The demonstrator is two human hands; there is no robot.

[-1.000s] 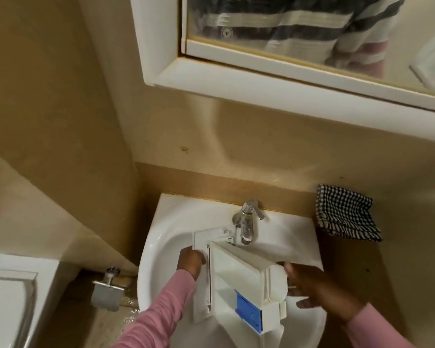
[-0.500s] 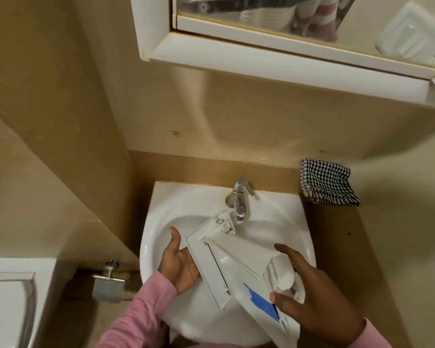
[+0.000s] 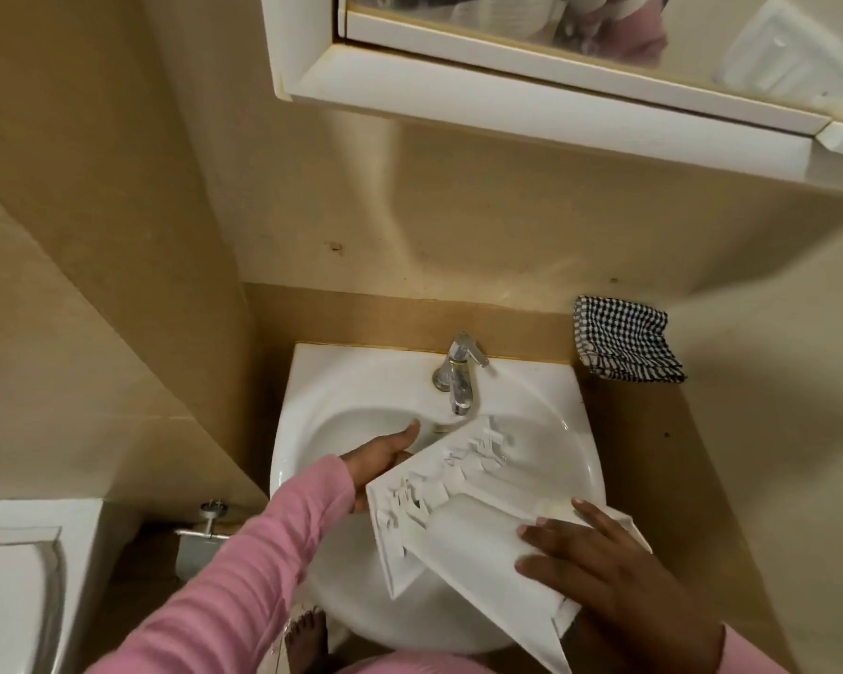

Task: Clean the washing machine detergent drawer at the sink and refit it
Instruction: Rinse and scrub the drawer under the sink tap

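Swings the detergent drawer (image 3: 473, 527) round since half a second ago, ribbed white side up now, blue insert gone from view. Holds it tilted over the sink (image 3: 312, 381) basin, far end just near of the tap (image 3: 458, 377), near end jutting out past the sink's near-right rim. Props the drawer's far-left corner on the left hand (image 3: 380, 459), fingers straight and pointing toward the tap. Grips the near-right end with the right hand (image 3: 609, 576), fingers spread and lightly bent across the top face; cannot tell where the thumb sits. Shows a pink sleeve (image 3: 264, 552) on the left arm. Leaves the checked cloth (image 3: 624, 340) on the ledge right of the sink, well apart from the drawer. Works under the white mirror cabinet (image 3: 531, 104) on the far wall, with a metal toilet-roll holder (image 3: 200, 537) low on the left.
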